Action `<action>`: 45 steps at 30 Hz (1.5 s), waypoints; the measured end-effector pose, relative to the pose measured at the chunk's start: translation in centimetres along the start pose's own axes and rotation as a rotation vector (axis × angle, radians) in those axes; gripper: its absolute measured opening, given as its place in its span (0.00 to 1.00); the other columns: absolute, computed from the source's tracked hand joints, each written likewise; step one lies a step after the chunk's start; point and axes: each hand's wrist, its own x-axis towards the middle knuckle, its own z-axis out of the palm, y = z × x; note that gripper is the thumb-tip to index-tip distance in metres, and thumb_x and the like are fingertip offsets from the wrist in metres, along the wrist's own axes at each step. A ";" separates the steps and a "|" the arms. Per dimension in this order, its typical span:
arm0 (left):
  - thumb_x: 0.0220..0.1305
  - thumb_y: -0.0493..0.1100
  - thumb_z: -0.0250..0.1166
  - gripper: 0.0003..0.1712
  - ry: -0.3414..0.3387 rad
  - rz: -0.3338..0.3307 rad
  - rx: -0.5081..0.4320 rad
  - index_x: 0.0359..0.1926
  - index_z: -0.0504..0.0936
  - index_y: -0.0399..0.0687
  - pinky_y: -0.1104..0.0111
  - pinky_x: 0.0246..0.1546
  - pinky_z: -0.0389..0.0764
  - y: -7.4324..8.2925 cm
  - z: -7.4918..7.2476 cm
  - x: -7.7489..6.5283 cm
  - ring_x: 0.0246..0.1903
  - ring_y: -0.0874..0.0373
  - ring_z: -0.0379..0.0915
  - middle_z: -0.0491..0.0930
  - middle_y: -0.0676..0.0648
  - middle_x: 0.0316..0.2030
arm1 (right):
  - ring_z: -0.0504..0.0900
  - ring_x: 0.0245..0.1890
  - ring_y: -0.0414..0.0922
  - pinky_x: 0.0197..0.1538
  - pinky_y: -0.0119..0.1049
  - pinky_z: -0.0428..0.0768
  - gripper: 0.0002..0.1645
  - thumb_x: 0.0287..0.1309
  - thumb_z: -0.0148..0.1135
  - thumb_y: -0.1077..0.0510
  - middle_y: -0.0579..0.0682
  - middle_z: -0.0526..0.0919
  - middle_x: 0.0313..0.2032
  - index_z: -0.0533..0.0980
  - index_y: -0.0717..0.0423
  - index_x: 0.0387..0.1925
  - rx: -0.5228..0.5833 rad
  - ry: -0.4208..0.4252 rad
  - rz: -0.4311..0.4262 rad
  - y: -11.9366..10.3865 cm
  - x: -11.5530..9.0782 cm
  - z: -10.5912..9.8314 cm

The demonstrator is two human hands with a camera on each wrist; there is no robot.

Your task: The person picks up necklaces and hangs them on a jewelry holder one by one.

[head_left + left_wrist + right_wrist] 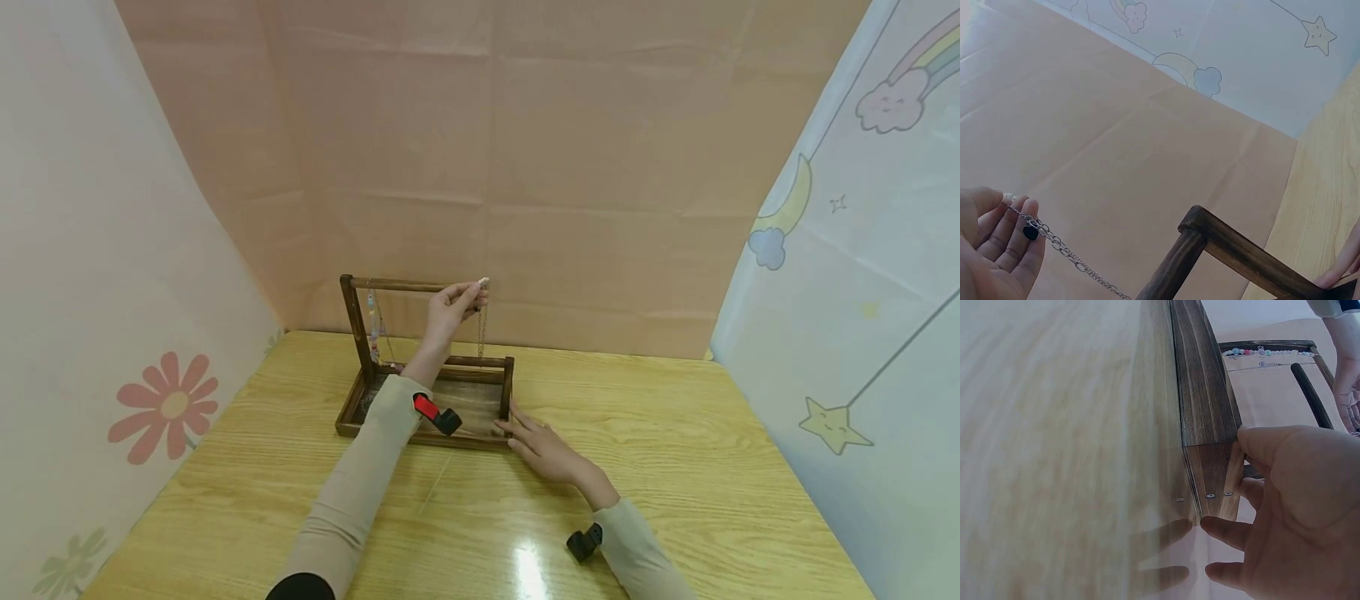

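Observation:
My left hand (450, 312) pinches the end of a chain necklace (482, 333) between thumb and finger, near the right end of the top bar of a wooden jewelry stand (397, 285). The chain hangs down in thin strands. In the left wrist view, a black charm (1030, 232) and a small whitish piece (1009, 197) show at my fingers. My right hand (551, 454) holds the front right corner of the stand's tray. Seen from the right wrist, thumb and fingers (1229, 531) lie on either side of that corner (1210, 469).
A colorful beaded necklace (372, 321) hangs at the left of the bar, beside the upright post (356, 329). The stand sits on a wood-grain table (637, 433). Behind it rises a tan backdrop (585, 183), with patterned sheets at both sides.

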 end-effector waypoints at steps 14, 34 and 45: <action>0.64 0.45 0.60 0.18 0.044 0.057 -0.037 0.47 0.79 0.35 0.55 0.50 0.77 0.1 0.4 0.0 0.38 0.53 0.82 0.83 0.38 0.41 | 0.56 0.67 0.60 0.61 0.72 0.46 0.28 0.72 0.35 0.47 0.55 0.40 0.72 0.57 0.51 0.69 -0.007 0.002 0.002 0.1 0.1 0.1; 0.67 0.41 0.56 0.18 0.027 0.067 -0.009 0.51 0.75 0.30 0.57 0.49 0.77 1.4 -0.1 -1.1 0.49 0.37 0.74 0.80 0.34 0.45 | 0.56 0.67 0.60 0.60 0.72 0.46 0.28 0.72 0.35 0.46 0.55 0.39 0.72 0.57 0.50 0.69 -0.011 0.001 -0.009 0.4 0.0 0.2; 0.66 0.41 0.57 0.18 0.056 0.048 -0.048 0.50 0.76 0.31 0.51 0.54 0.73 1.5 -0.6 -1.3 0.48 0.41 0.76 0.81 0.36 0.44 | 0.54 0.68 0.59 0.61 0.71 0.46 0.28 0.72 0.35 0.48 0.53 0.38 0.73 0.57 0.49 0.69 -0.020 0.008 -0.007 0.6 0.0 0.2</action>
